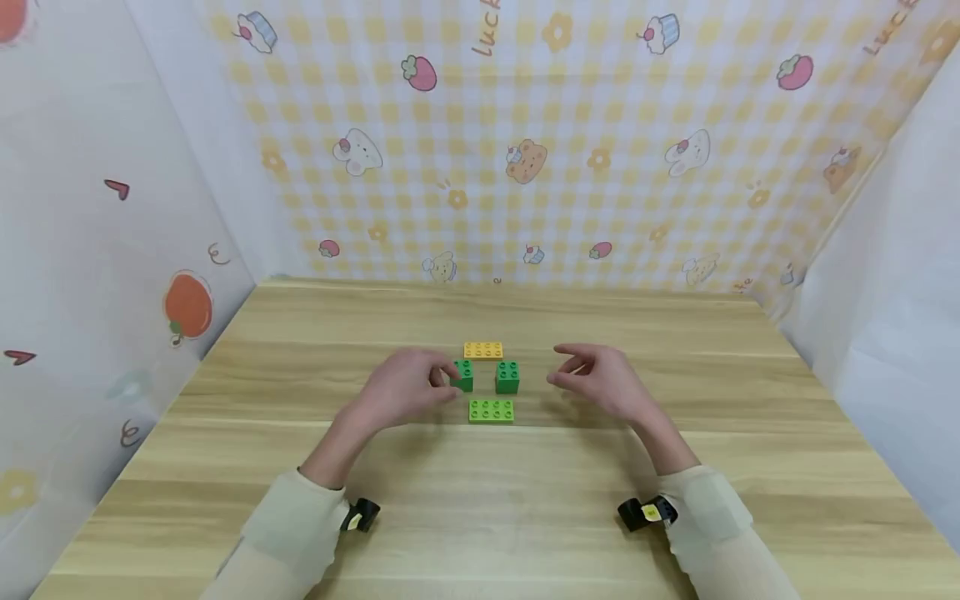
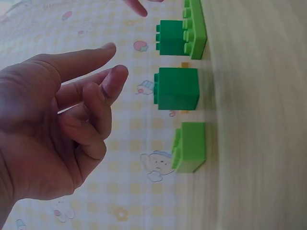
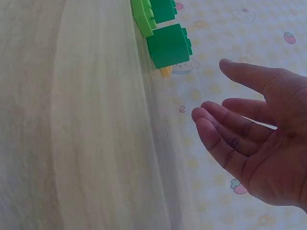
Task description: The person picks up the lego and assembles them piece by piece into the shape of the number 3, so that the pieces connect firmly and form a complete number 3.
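My left hand [image 1: 408, 385] hovers over the left side of a small brick group, its fingers loosely bent and holding nothing. Just past its fingertips is a dark green brick [image 1: 465, 377], partly covered in the head view. A second dark green brick [image 1: 507, 377] stands to the right of that one. Behind them lies a flat yellow brick [image 1: 483, 350]; in front lies a flat light green brick [image 1: 491, 411]. The left wrist view also shows a shorter light green brick [image 2: 189, 147], hidden in the head view. My right hand [image 1: 603, 382] hangs right of the group, fingers apart, holding nothing.
The bricks sit on a wood-grain table [image 1: 480, 517]. A yellow checked cloth [image 1: 480, 208] with cartoon prints rises behind it, and white cloth walls [image 1: 90, 275] stand at both sides. A black wrist camera [image 1: 362, 515] is strapped at each sleeve.
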{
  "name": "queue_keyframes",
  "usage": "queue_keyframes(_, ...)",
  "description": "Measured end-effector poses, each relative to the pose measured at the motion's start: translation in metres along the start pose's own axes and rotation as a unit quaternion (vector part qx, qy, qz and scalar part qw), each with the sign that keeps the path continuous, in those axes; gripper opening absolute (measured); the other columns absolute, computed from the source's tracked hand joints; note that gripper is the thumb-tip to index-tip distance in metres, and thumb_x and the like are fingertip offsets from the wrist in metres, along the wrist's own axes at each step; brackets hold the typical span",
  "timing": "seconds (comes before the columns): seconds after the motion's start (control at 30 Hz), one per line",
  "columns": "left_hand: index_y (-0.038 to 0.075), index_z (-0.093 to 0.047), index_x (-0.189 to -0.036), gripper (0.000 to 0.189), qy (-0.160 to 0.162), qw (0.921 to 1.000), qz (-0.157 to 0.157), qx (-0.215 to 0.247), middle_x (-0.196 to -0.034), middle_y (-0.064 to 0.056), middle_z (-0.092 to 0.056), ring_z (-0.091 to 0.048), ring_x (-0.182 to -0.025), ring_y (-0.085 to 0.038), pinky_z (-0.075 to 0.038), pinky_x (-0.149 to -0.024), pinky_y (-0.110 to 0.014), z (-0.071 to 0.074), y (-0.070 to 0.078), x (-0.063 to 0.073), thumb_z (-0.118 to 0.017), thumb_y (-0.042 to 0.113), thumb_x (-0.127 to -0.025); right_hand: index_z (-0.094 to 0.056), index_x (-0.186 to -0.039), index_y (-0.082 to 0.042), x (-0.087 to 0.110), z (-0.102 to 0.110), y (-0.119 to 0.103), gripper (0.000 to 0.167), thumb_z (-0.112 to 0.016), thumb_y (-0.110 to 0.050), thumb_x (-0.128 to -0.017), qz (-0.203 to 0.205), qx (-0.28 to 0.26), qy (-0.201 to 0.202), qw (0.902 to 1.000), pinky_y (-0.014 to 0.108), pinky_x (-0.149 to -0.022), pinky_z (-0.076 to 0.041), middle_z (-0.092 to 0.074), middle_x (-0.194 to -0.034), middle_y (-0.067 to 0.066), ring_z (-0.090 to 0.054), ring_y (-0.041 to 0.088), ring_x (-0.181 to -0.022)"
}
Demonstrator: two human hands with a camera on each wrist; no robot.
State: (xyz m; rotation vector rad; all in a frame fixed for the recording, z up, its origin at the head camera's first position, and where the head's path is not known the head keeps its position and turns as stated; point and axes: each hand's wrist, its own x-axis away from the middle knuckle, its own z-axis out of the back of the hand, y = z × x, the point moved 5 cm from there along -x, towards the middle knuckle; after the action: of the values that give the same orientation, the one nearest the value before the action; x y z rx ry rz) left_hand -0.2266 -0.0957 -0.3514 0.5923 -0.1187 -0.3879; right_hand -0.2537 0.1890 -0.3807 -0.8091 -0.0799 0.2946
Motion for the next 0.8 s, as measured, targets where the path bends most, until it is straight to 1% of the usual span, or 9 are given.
queue_keyframes(0.13, 0.006, -0.079, -0.113, 0.025, -0.031, 0.9980, 0.009, 0.054, -0.085, 0.002, -0.072, -0.063, -0.075, -0.012, -0.051, -0.070, -0.030, -0.010, -0.003, -0.004, -0.082, 0.018, -0.091, -0.064, -0.142, 0.000, -0.003, -0.005, 0.000, 0.055, -0.079, -0.027, -0.096, -0.006, -0.017, -0.012, 0.9998, 0.030, -0.072, -0.055, -0.079, -0.103, 0.009, -0.073, 0.017, -0.084)
queue_keyframes(0.23, 0.006, -0.078, -0.115, 0.027, -0.044, 0.9953, 0.022, 0.084, -0.088, 0.001, -0.073, -0.065, -0.079, -0.013, -0.053, -0.072, -0.030, -0.015, -0.007, -0.007, -0.082, 0.016, -0.091, -0.064, -0.142, 0.001, -0.004, -0.011, -0.001, 0.055, -0.079, -0.027, -0.096, -0.011, -0.032, -0.021, 0.9992, 0.030, -0.070, -0.056, -0.078, -0.102, 0.009, -0.073, 0.019, -0.083)
queue_keyframes(0.3, 0.005, -0.077, -0.116, 0.028, -0.052, 0.9932, 0.030, 0.100, -0.090, -0.001, -0.073, -0.065, -0.080, -0.014, -0.052, -0.071, -0.030, -0.018, -0.010, -0.008, -0.082, 0.015, -0.091, -0.064, -0.142, 0.001, -0.005, -0.015, -0.003, 0.056, -0.079, -0.027, -0.096, -0.011, -0.038, -0.027, 0.9989, 0.029, -0.069, -0.056, -0.078, -0.102, 0.009, -0.073, 0.021, -0.082)
queue_keyframes(0.37, 0.004, -0.076, -0.119, 0.030, -0.065, 0.9905, 0.037, 0.115, -0.089, -0.002, -0.072, -0.063, -0.077, -0.014, -0.051, -0.069, -0.029, -0.022, -0.013, -0.010, -0.082, 0.014, -0.091, -0.063, -0.142, 0.000, -0.005, -0.019, -0.004, 0.055, -0.079, -0.026, -0.096, -0.011, -0.041, -0.030, 0.9987, 0.029, -0.069, -0.056, -0.078, -0.101, 0.009, -0.073, 0.022, -0.081)
queue_keyframes(0.5, 0.001, -0.073, -0.123, 0.035, -0.092, 0.9836, 0.053, 0.145, -0.082, -0.006, -0.069, -0.059, -0.065, -0.014, -0.049, -0.061, -0.026, -0.033, -0.016, -0.011, -0.081, 0.009, -0.090, -0.064, -0.143, -0.002, -0.007, -0.026, -0.006, 0.054, -0.079, -0.024, -0.096, -0.016, -0.048, -0.033, 0.9982, 0.029, -0.068, -0.056, -0.077, -0.101, 0.009, -0.073, 0.022, -0.080)
queue_keyframes(0.6, 0.001, -0.071, -0.126, 0.039, -0.105, 0.9806, 0.063, 0.153, -0.078, -0.005, -0.067, -0.058, -0.059, -0.014, -0.046, -0.057, -0.024, -0.041, -0.018, -0.011, -0.082, 0.009, -0.089, -0.064, -0.144, -0.003, -0.009, -0.029, -0.007, 0.053, -0.079, -0.023, -0.097, -0.021, -0.051, -0.036, 0.9978, 0.030, -0.069, -0.057, -0.077, -0.102, 0.010, -0.072, 0.022, -0.080)
queue_keyframes(0.67, 0.001, -0.070, -0.128, 0.042, -0.106, 0.9808, 0.065, 0.150, -0.077, -0.004, -0.066, -0.058, -0.059, -0.014, -0.043, -0.057, -0.024, -0.044, -0.018, -0.012, -0.082, 0.009, -0.089, -0.063, -0.144, -0.003, -0.010, -0.031, -0.007, 0.053, -0.078, -0.022, -0.097, -0.022, -0.052, -0.040, 0.9976, 0.030, -0.069, -0.058, -0.076, -0.103, 0.010, -0.072, 0.020, -0.080)
queue_keyframes(0.8, 0.001, -0.070, -0.128, 0.044, -0.102, 0.9820, 0.063, 0.146, -0.077, -0.004, -0.066, -0.059, -0.060, -0.014, -0.045, -0.058, -0.024, -0.048, -0.018, -0.015, -0.084, 0.008, -0.087, -0.062, -0.145, -0.002, -0.012, -0.034, -0.006, 0.051, -0.076, -0.018, -0.098, -0.023, -0.060, -0.049, 0.9967, 0.032, -0.071, -0.060, -0.076, -0.107, 0.013, -0.073, 0.019, -0.082)
